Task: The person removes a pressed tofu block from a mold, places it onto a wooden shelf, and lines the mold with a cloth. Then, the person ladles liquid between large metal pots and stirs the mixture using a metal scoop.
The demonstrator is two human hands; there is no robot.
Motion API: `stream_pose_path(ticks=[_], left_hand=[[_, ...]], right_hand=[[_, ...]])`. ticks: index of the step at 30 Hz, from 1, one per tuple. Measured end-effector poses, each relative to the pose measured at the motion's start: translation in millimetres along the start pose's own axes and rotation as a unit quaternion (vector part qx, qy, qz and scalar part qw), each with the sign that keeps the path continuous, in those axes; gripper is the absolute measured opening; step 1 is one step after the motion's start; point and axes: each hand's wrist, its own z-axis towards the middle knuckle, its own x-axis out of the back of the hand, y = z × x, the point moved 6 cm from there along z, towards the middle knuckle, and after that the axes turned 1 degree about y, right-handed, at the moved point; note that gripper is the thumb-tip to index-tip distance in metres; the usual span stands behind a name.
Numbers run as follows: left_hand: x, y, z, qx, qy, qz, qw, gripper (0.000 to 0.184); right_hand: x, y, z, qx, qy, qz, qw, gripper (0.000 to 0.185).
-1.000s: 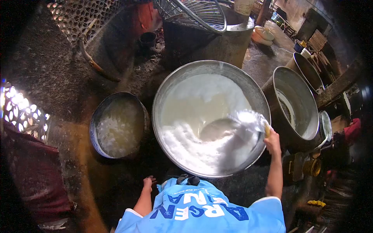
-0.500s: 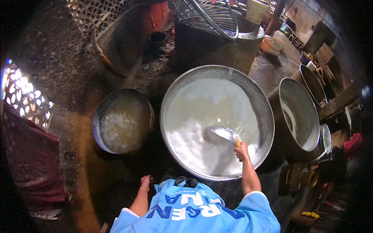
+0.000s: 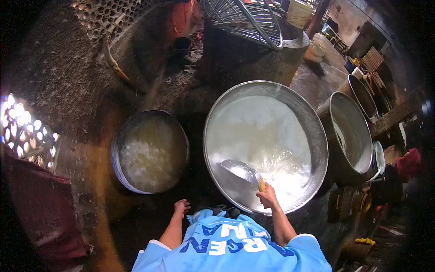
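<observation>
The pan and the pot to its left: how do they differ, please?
The pan is wider than the pot. The pan's liquid looks whiter; the pot's, yellower. The right hand holds a ladle at the pan; none is at the pot. Both are round and hold liquid.

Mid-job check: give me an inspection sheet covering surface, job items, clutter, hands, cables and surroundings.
Surface: dark, stained; material unclear.
Job items: wide metal vat holding whitish, partly frothy liquid; metal scoop within its rim.
Clutter: red cloth-like item and yellow item at far right.
Hands: right hand grips the scoop's yellowish handle; left hand appears empty.
Cables: nothing seen.
Surroundings: smaller pot of cloudy liquid at left; metal pot beside the vat at right.
</observation>
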Motion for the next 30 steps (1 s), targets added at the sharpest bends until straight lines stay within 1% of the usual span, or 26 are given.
stream_pose_path(ticks=[2, 3, 4, 6, 8, 9, 10, 12, 14, 15, 18, 19, 22, 25, 30], left_hand=[[4, 7, 4, 0.006, 0.001, -0.004, 1.0, 0.026], [7, 9, 7, 0.005, -0.004, -0.013, 1.0, 0.026], [10, 11, 10, 0.006, -0.009, -0.023, 1.0, 0.025], [20, 8, 18, 0.012, -0.011, -0.036, 0.999, 0.024], [28, 5, 20, 0.017, -0.001, -0.032, 0.999, 0.025], [32, 3, 19, 0.022, 0.004, -0.033, 0.999, 0.025], [37, 0, 19, 0.027, 0.009, -0.033, 0.999, 0.025], [47, -9, 15, 0.038, 0.016, -0.03, 0.999, 0.025], [57, -20, 15, 0.047, 0.02, -0.026, 0.998, 0.026], [61, -24, 16, 0.048, 0.024, -0.03, 0.998, 0.026], [70, -35, 12, 0.055, 0.032, -0.042, 0.997, 0.027], [71, -38, 11, 0.059, 0.032, -0.047, 0.997, 0.027], [71, -42, 1, 0.06, 0.042, -0.036, 0.997, 0.028], [58, -34, -3, 0.04, 0.032, -0.03, 0.998, 0.028], [17, -9, -7, 0.006, 0.015, 0.002, 1.0, 0.028]], right_hand=[[5, -13, -1, 0.008, -0.026, 0.033, 0.999, 0.045], [12, -22, 3, 0.013, -0.028, 0.041, 0.999, 0.045], [22, -46, 0, 0.017, -0.03, 0.049, 0.998, 0.045], [46, -114, -6, 0.069, -0.037, -0.04, 0.996, 0.041], [55, -178, -1, 0.116, -0.003, -0.124, 0.985, 0.038], [51, -200, 11, 0.137, 0.029, -0.137, 0.981, 0.038], [46, -215, 24, 0.158, 0.06, -0.15, 0.974, 0.038], [32, -217, 75, 0.255, 0.148, -0.241, 0.925, 0.035], [23, -218, 93, 0.178, 0.119, -0.246, 0.945, 0.033], [19, -217, 100, 0.141, 0.105, -0.248, 0.953, 0.032], [17, -164, 134, 0.115, 0.079, -0.301, 0.943, 0.033], [18, -148, 133, 0.085, 0.072, -0.273, 0.956, 0.029], [22, -94, 136, 0.09, 0.057, -0.317, 0.942, 0.027], [33, -43, 123, 0.077, 0.069, -0.3, 0.948, 0.026], [61, 40, 93, 0.079, 0.073, -0.319, 0.942, 0.029]])
